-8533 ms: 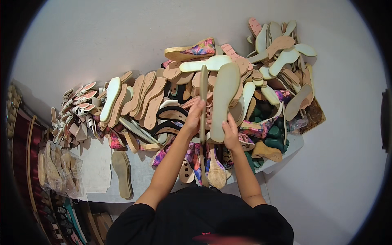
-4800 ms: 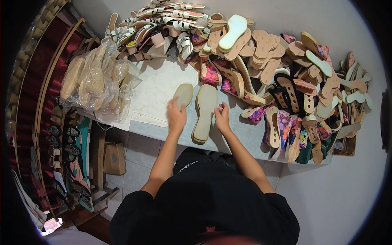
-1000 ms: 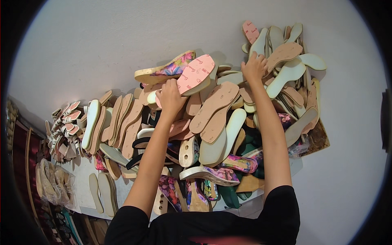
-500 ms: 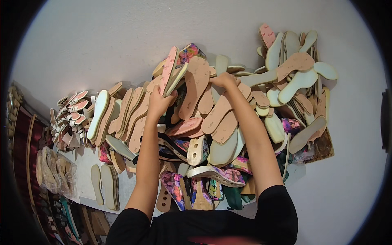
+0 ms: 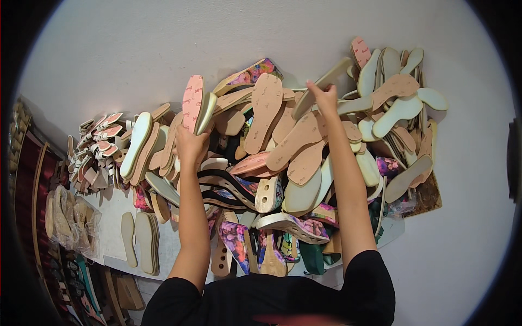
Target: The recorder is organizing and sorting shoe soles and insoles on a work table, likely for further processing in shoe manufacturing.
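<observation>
clock positions refer to the view centre. the left hand (image 5: 192,144), at 10 o'clock, is closed around the lower ends of a pink insole (image 5: 192,102) and a pale insole (image 5: 206,112) beside it. the right hand (image 5: 327,101), at 1 o'clock, pinches a grey-beige insole (image 5: 335,71) near mid-length; the fingers behind it are largely hidden.

hazards, by judgement: pieces in the left hand are clasped at one end only, so a slack grip could let the pale insole slide free. the slanted grey-beige insole has its lower end close to the tan insoles (image 5: 266,111); contact could drag them down. the loose, overlapping insole pile (image 5: 399,117) at 2 o'clock could slump if knocked by the right hand.

materials: the insoles are thin, flat and waisted. the pink face carries red print; the tan faces look matt. the grey insole stack (image 5: 145,244) at 8 o'clock is smooth and closely aligned. the floral wedge (image 5: 260,69) at 12 o'clock is thick, with a bright patterned covering. crinkled clear plastic encloses the wrapped soles (image 5: 64,217) between 8 and 9 o'clock.
</observation>
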Demonstrator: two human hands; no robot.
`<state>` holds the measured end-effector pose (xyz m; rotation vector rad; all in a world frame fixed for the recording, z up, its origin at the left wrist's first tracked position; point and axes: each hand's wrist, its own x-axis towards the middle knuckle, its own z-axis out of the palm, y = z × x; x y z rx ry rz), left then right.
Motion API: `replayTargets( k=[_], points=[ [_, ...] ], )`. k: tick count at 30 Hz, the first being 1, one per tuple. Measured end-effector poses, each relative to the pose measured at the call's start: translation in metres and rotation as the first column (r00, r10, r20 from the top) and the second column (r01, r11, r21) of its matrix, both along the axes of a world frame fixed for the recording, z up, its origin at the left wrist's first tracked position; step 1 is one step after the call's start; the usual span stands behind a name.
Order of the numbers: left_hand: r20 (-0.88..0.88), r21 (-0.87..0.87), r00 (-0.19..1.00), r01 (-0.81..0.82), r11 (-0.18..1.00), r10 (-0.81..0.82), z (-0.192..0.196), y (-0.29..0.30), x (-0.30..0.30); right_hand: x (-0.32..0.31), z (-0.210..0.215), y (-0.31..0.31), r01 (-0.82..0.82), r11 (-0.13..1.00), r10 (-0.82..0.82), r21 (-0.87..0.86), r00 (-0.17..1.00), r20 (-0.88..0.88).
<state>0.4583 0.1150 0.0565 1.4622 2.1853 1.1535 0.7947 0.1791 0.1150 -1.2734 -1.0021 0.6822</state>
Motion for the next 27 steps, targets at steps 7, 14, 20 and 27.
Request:
replayTargets(
  k=[7,14,20,27],
  points=[
    [-0.349,-0.049,0.928,-0.154,0.987,0.127,0.009,-0.007,0.013,-0.001,-0.019,-0.036,0.053,0.88,-0.282,0.472,0.857,0.431],
    [-0.04,-0.021,0.985,0.17,0.985,-0.17,0.029,-0.014,0.066,-0.008,-0.058,-0.075,-0.546,0.835,0.392,-0.065,0.508,0.767],
    [-0.083,-0.021,0.868,0.49,0.871,-0.49,0.025,-0.033,0.143,0.062,-0.028,-0.057,-0.22,0.961,0.01,0.17,0.638,0.77],
    [0.059,-0.02,0.85,0.526,0.85,-0.524,0.0,-0.022,0.153,0.083,-0.016,-0.038,-0.087,0.979,-0.071,0.184,0.701,0.709]
  ],
)
